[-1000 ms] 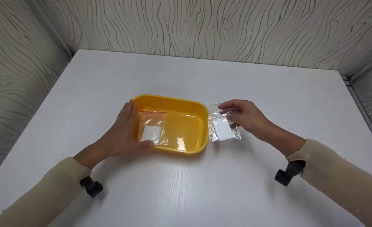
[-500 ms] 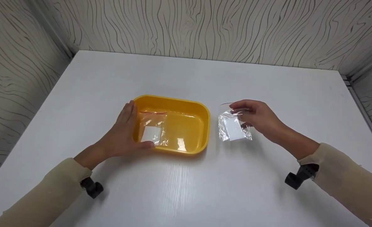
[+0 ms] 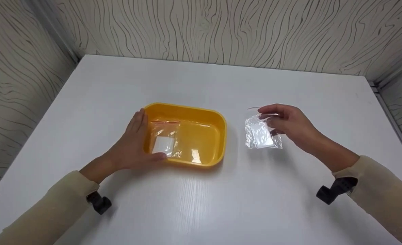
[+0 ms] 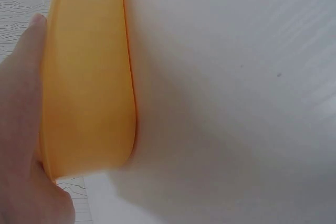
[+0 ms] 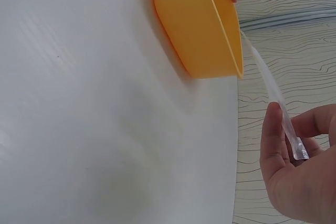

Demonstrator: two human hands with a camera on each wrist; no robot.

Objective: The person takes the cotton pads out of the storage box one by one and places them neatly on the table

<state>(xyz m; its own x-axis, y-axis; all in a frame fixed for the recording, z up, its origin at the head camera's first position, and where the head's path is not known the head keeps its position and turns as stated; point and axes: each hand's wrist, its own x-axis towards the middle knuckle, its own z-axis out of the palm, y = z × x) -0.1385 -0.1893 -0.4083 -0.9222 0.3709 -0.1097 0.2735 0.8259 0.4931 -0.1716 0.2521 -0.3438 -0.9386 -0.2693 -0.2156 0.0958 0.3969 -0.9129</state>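
Note:
A yellow plastic tub (image 3: 202, 143) stands on the white table. My left hand (image 3: 127, 144) rests against its left end, with straight fingers along the outer side and the thumb over the near rim. Inside the tub lies a clear zip bag (image 3: 165, 131) with a red strip and a white square in it. To the right of the tub, my right hand (image 3: 289, 126) pinches a second clear zip bag (image 3: 258, 132) between thumb and fingers, raised over the table; a flat white piece shows inside it. The right wrist view shows this bag edge-on (image 5: 273, 87).
The white table (image 3: 201, 200) reaches back to a wall (image 3: 204, 30) with a wood-grain pattern. Similar panels stand at both sides. A small black camera is strapped at each sleeve cuff.
My right hand has moved right, away from the tub's right rim, carrying the zip bag with it. The left hand and the tub have stayed in place.

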